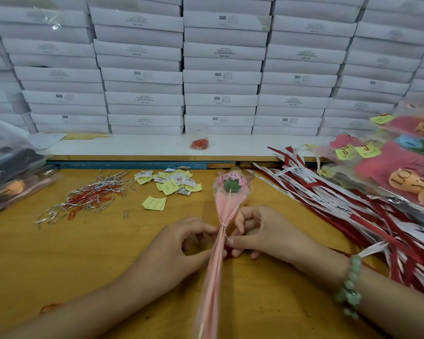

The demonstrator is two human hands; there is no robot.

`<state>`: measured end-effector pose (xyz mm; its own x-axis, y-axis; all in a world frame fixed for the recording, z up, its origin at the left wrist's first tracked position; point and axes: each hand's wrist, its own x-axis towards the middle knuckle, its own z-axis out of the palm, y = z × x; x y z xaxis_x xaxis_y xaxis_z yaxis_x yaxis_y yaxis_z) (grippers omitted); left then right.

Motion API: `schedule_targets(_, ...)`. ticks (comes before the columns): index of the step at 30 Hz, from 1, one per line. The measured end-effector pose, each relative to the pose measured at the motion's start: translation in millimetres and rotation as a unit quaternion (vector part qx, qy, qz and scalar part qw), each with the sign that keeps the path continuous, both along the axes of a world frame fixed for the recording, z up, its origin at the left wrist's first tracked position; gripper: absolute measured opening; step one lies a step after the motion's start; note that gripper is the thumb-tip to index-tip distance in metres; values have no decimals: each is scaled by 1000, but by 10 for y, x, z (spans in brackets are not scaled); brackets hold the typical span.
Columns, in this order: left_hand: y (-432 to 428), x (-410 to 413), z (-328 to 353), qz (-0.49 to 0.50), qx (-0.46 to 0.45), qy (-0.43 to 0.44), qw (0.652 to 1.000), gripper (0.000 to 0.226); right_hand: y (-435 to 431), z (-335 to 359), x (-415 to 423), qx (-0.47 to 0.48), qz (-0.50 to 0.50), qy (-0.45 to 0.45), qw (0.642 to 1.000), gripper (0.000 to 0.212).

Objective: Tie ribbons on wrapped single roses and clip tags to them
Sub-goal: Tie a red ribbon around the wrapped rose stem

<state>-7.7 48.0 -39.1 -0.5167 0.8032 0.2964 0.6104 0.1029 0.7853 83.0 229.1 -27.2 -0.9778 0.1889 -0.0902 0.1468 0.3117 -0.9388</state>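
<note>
Bright, flat light from above; only faint soft shadows on the wooden table (47, 265). Wide-angle lens bows the stacked white boxes (220, 77) outward toward the edges. Wrapped roses (399, 177) far right and plastic bag (8, 148) far left smeared, out of focus; slight glare on their film.

A pink rose (227, 206) on an orange-brown wooden table (83, 253).

The rose has pale pink wrap, a pink bloom with dark lettering and green leaves under it. On the right lie red and white ribbons (328, 199), the white ones with dark script. Far left of the rose, the tags (154, 203) are yellow, some white with black printed patterns. The paper clips (83, 199) at left are orange-red among silver wire ties (103, 182). The far boxes (220, 77) are white with dark print. A bracelet (350, 287) at near right has pale green beads.
</note>
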Motion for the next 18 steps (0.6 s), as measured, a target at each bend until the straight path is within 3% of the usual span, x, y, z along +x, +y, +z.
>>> schedule_targets(2,2,-16,-10,9,-6,-7,1000,21,-22,-9,3,6,-7,12,1000,27)
schedule_targets(7,7,-23,-36,15,-42,-15,999,30,-67,-10,11,8,-30,29,999,21)
schedule_targets(13,14,-39,-44,26,-37,-26,999,26,-100,1,21,-40,0,28,999,24)
schedule_targets(18,13,-52,-37,55,-37,-43,997,23,-70,19,21,-19,18,15,1000,22)
